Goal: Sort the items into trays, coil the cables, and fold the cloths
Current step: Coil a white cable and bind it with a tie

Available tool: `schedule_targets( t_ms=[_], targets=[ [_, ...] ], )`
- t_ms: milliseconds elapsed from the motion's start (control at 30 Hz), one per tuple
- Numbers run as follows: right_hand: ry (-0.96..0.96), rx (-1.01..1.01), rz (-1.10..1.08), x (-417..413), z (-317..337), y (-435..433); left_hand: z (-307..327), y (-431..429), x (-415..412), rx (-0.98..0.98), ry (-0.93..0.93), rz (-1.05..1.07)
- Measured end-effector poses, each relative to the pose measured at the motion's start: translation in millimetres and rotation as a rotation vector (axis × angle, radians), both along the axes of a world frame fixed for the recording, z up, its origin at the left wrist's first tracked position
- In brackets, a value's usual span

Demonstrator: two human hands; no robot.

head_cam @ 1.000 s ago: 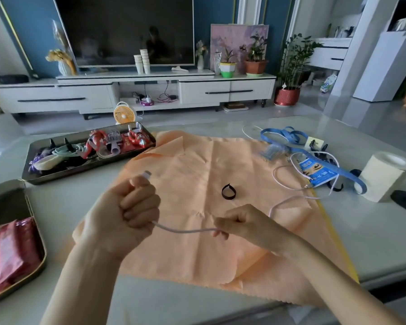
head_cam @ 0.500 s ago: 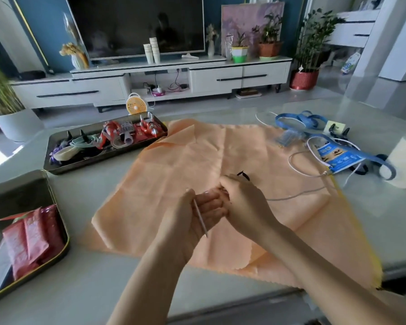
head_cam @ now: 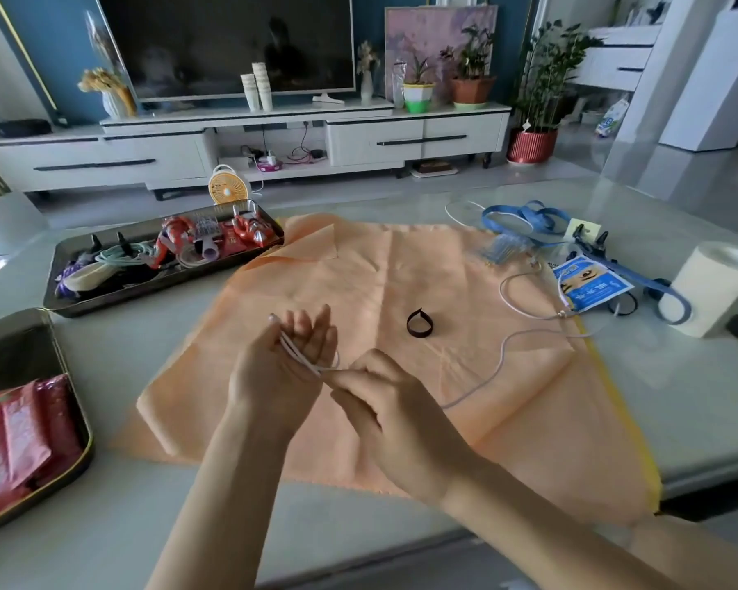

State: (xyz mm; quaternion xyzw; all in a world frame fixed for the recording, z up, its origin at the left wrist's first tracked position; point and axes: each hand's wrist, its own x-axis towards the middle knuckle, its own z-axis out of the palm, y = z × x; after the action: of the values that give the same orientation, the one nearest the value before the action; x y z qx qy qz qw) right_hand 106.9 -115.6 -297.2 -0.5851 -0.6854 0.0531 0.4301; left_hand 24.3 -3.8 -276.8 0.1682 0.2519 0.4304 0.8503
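An orange cloth (head_cam: 401, 270) lies spread flat on the table. Above its near half, my left hand (head_cam: 286, 368) is held palm up with fingers straight; a loop of the white cable (head_cam: 501, 359) runs across the palm and my thumb pins its plug end. My right hand (head_cam: 384, 402) pinches the same cable just beside the left palm. The rest of the cable trails right over the cloth. A small black strap loop (head_cam: 419, 323) sits on the cloth beyond my hands.
A dark tray (head_cam: 167, 291) at the back left holds coiled cables and red items. A second tray (head_cam: 71, 376) at the left holds red packets (head_cam: 18, 436). At the right lie a blue lanyard (head_cam: 525, 217), a badge card (head_cam: 589, 287) and a white roll (head_cam: 712, 291).
My hands came together from apart. The left hand opened from a fist to straight fingers, and a loop of cable now lies across its palm. The camera view shifted slightly.
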Motion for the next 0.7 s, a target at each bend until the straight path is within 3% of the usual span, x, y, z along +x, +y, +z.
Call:
schedule_targets(
  t_ms=[100,200,267,333,467,600,700],
  targets=[
    [0.348,-0.220,0.089,16,5,0,10,8,-15,-0.017,-0.148,0.023],
    [0.505,-0.435,0.161,33,8,0,19,9,-25,-0.021,-0.246,-0.009],
    [0.496,-0.598,0.164,48,11,3,25,8,-33,-0.045,-0.407,-0.152],
    [0.333,-0.712,0.102,61,12,8,29,8,-40,-0.042,-0.483,-0.378],
    [-0.049,-0.610,-0.233,76,11,22,34,-10,-33,0.262,0.120,-0.590],
    [0.010,-0.361,-0.398,64,17,28,13,-34,-3,0.268,0.529,-0.435],
    [0.080,-0.210,-0.343,43,21,26,2,-41,7,0.255,0.617,-0.301]
  ],
)
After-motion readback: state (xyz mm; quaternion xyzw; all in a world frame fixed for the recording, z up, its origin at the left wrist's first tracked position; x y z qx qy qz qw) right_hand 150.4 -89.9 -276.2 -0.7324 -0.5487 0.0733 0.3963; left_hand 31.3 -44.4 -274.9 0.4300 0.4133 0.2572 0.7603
